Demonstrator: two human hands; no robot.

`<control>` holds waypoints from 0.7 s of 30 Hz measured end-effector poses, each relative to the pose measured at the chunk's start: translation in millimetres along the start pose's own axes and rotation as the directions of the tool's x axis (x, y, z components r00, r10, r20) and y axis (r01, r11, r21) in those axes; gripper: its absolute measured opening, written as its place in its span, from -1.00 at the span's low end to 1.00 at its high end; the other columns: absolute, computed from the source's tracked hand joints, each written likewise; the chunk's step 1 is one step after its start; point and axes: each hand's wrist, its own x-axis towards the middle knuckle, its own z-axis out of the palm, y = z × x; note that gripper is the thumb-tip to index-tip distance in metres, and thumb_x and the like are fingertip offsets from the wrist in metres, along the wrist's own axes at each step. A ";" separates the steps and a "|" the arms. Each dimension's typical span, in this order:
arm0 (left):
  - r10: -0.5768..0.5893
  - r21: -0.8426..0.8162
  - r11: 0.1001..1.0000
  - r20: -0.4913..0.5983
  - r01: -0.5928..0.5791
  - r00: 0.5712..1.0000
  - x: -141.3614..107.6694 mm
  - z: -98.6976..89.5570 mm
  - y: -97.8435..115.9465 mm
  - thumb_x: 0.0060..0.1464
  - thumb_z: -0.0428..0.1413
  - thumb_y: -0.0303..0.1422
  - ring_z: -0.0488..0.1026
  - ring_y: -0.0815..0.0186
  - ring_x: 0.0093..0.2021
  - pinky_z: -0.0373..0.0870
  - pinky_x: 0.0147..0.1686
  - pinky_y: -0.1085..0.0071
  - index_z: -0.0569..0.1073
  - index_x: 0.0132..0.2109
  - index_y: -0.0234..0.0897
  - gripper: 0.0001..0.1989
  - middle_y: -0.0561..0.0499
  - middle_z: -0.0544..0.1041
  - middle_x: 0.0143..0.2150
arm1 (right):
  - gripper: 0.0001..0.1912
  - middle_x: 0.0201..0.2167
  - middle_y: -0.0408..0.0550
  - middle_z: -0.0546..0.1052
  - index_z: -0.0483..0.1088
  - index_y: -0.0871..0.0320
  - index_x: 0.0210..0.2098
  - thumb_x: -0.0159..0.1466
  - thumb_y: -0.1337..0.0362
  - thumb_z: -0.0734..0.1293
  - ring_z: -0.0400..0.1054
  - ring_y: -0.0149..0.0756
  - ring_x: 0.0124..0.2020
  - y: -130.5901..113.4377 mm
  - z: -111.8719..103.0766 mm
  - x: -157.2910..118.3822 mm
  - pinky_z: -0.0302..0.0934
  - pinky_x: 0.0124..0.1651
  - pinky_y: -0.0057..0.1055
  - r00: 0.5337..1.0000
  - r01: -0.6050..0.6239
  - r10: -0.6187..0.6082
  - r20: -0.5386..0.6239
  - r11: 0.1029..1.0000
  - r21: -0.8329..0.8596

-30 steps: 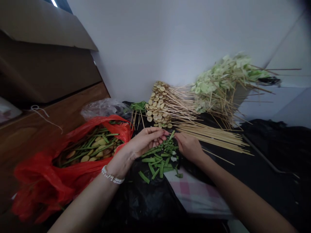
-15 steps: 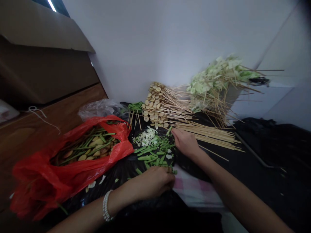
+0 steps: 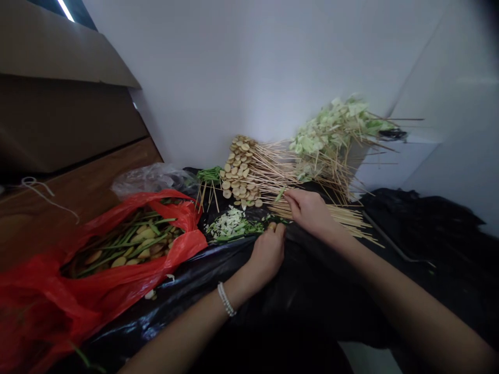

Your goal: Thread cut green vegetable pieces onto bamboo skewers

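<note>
My left hand, with a pearl-like bracelet at its wrist, is closed on the near edge of a black plastic sheet. The sheet is drawn up against a pile of chopped white and green vegetable bits and covers part of it. My right hand pinches a short piece of green bean at its fingertips. Under and beside that hand lie bare bamboo skewers. Past the chopped pile is a stack of skewered potato slices.
A red plastic bag on the left holds potato slices and long green beans. Skewered cabbage leaves lean by the wall. Skewered greens lie near a clear plastic bag. A cardboard box stands at the back left.
My left hand has moved forward, bringing the black plastic up over the cut green beans and the pink checked cloth. My right hand has shifted slightly, still with the green bean piece.
</note>
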 end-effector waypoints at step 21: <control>0.182 -0.077 0.975 -0.271 -0.210 0.945 -59.6 -56.5 -37.9 0.14 0.05 -0.48 0.39 0.20 -0.01 0.34 0.01 0.19 0.48 -0.02 -0.23 -0.74 -0.10 0.52 -0.07 | -0.69 -0.31 -0.02 0.54 0.45 0.17 -0.12 0.37 0.29 0.10 0.36 -0.38 -0.40 -43.8 89.8 0.1 0.07 -0.35 -0.48 0.967 0.123 -0.123 -0.222 0.992 -0.015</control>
